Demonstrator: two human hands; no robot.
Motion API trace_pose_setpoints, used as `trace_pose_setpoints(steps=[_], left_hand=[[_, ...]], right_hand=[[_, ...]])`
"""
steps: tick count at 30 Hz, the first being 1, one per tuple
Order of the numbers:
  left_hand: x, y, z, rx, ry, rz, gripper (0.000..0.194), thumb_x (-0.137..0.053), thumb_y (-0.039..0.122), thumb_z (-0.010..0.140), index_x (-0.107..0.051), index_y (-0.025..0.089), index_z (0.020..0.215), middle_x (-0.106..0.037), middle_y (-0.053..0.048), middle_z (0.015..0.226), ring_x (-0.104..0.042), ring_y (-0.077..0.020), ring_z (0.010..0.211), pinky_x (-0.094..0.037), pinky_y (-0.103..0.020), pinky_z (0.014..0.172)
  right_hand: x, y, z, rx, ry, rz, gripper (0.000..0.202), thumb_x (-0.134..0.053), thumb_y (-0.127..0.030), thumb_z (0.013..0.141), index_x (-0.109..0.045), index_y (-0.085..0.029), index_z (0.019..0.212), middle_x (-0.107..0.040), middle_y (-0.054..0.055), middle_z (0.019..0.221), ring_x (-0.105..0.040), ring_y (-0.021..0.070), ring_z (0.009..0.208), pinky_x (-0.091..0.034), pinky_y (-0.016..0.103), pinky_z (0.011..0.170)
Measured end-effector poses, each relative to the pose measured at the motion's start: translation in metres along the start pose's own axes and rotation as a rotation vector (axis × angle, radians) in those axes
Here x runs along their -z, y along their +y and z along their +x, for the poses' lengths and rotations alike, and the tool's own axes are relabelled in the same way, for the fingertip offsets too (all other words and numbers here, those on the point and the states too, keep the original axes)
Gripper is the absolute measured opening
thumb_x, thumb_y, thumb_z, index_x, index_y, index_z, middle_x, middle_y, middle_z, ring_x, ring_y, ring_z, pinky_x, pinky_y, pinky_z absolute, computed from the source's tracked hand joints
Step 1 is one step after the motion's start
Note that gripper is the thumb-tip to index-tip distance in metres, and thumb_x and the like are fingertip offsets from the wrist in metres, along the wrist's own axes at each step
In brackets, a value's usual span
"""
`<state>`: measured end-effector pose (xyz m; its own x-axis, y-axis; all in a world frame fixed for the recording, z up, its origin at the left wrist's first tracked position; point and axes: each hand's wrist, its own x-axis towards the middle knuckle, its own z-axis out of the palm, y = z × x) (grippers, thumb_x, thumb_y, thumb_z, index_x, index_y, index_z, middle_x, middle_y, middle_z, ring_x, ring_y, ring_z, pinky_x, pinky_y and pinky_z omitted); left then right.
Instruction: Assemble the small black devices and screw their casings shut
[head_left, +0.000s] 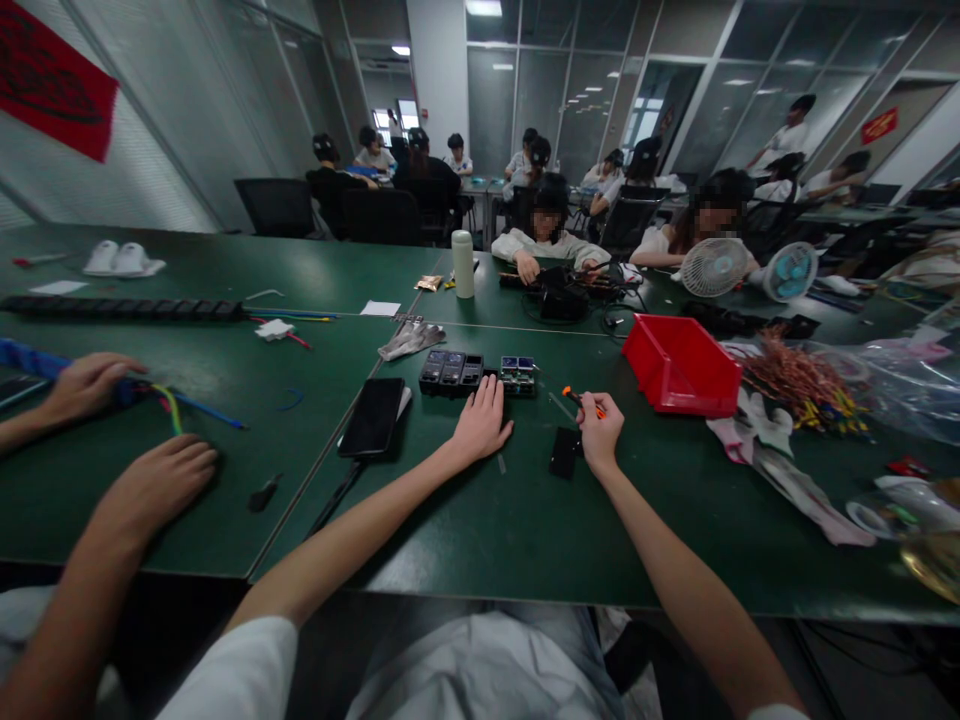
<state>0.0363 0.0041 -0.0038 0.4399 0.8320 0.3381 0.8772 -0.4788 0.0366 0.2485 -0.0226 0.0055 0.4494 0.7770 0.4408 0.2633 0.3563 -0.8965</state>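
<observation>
My left hand (484, 422) lies with its fingers stretched out over the front edge of a black device (451, 371) with several square modules; its fingertips rest on it. At the device's right end sits a section with exposed green circuit boards (518, 375). To the right, my right hand (601, 428) is wrapped round an orange and black screwdriver (574, 397), whose shaft points left, off the device. Beside that hand a flat black plate (562, 453) lies on the green table. A small clear strip lies just below my left hand.
A black phone (373, 416) and grey gloves (411, 340) lie left. A red bin (681, 365), copper wires (810, 385) and white gloves (787, 480) are right. A bottle (463, 264) stands behind. A co-worker's hands (154, 485) handle cables at far left.
</observation>
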Motion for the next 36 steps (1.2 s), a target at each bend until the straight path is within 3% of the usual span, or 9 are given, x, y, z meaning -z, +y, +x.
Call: trace_pose_setpoints(steps=[6,11,22,27,30,33,36], left_hand=[[-0.006,-0.006,0.019,-0.004,0.017,-0.020,0.073,-0.044,0.043,0.084,-0.014,0.014,0.144,-0.011,-0.016,0.151,-0.007,-0.0296,0.139,-0.030,-0.043,0.105],[-0.005,-0.004,0.020,0.002,0.016,-0.035,0.067,-0.044,0.041,0.084,-0.021,0.016,0.142,-0.014,-0.014,0.150,-0.007,-0.0295,0.139,-0.035,-0.042,0.102],[0.012,0.014,-0.014,0.018,-0.005,-0.008,0.061,-0.042,0.039,0.085,-0.025,0.017,0.139,-0.016,-0.014,0.149,-0.007,-0.0308,0.139,-0.042,-0.041,0.095],[0.030,0.027,-0.044,0.013,-0.039,-0.012,0.062,-0.043,0.040,0.084,-0.025,0.019,0.139,-0.018,-0.012,0.149,-0.010,-0.0318,0.138,-0.042,-0.043,0.092],[0.045,0.032,-0.059,-0.018,-0.070,-0.027,0.062,-0.046,0.044,0.082,-0.029,0.024,0.138,-0.021,-0.010,0.149,-0.020,-0.0330,0.133,-0.039,-0.047,0.094],[0.056,0.032,-0.062,-0.027,-0.053,-0.051,0.058,-0.045,0.051,0.081,-0.037,0.027,0.133,-0.023,-0.009,0.147,-0.027,-0.0341,0.129,-0.034,-0.052,0.097],[0.059,0.025,-0.052,-0.065,-0.024,-0.088,0.058,-0.044,0.054,0.081,-0.038,0.028,0.133,-0.026,-0.007,0.146,-0.023,-0.0316,0.132,-0.026,-0.051,0.105]], right_hand=[[0.000,0.000,0.000,-0.002,-0.007,-0.001,0.027,-0.049,-0.041,0.085,-0.053,-0.017,0.073,-0.046,-0.005,0.052,-0.042,0.0091,0.045,-0.034,0.021,0.045],[0.000,0.000,0.001,0.008,0.008,-0.012,0.028,-0.049,-0.041,0.085,-0.053,-0.017,0.072,-0.045,-0.005,0.051,-0.043,0.0097,0.046,-0.034,0.022,0.047],[-0.001,0.002,0.001,0.014,0.013,-0.003,0.028,-0.050,-0.042,0.085,-0.052,-0.018,0.070,-0.045,-0.005,0.051,-0.042,0.0096,0.045,-0.034,0.022,0.046],[0.000,0.001,0.001,0.006,-0.010,-0.005,0.027,-0.050,-0.041,0.085,-0.052,-0.018,0.070,-0.045,-0.005,0.052,-0.042,0.0096,0.046,-0.034,0.022,0.046],[0.000,0.001,0.000,-0.001,-0.037,-0.001,0.027,-0.049,-0.040,0.086,-0.052,-0.018,0.071,-0.046,-0.005,0.053,-0.041,0.0093,0.045,-0.034,0.021,0.046],[-0.001,0.002,-0.001,0.004,-0.055,-0.021,0.028,-0.049,-0.041,0.086,-0.052,-0.018,0.072,-0.046,-0.005,0.052,-0.041,0.0095,0.045,-0.034,0.022,0.046],[-0.002,0.002,-0.002,0.034,-0.087,-0.076,0.029,-0.048,-0.042,0.086,-0.053,-0.018,0.072,-0.047,-0.004,0.053,-0.044,0.0102,0.047,-0.037,0.022,0.049]])
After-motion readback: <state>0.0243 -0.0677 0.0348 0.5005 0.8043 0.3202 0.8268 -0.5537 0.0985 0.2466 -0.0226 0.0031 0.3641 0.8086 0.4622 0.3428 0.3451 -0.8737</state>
